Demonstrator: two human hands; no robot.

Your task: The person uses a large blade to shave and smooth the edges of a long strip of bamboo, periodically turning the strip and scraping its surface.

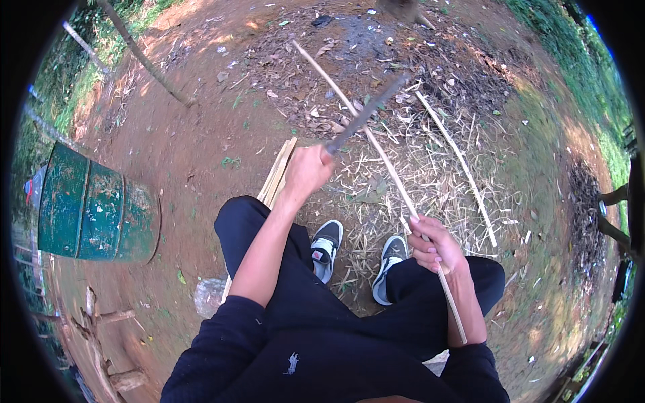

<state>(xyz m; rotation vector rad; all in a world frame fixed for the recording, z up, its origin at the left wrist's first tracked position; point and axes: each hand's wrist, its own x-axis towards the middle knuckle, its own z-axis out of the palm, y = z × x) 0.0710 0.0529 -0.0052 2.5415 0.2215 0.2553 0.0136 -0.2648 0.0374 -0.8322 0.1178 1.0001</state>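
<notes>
My left hand is closed round the handle of a long dark-bladed knife, which points up and to the right. The blade crosses a long, thin pale bamboo or wood strip; whether they touch I cannot tell. My right hand is wrapped round this strip near its lower part, above my right knee. The strip's tail lies along my right forearm, and its far end reaches up to the left. Pale shavings cover the ground in front of my shoes. Another strip lies there on the right.
A bundle of pale strips leans by my left leg. To the left stands a green metal barrel, with a clear plastic container nearer me. Cut branches lie at lower left. A thin trunk rises at upper left.
</notes>
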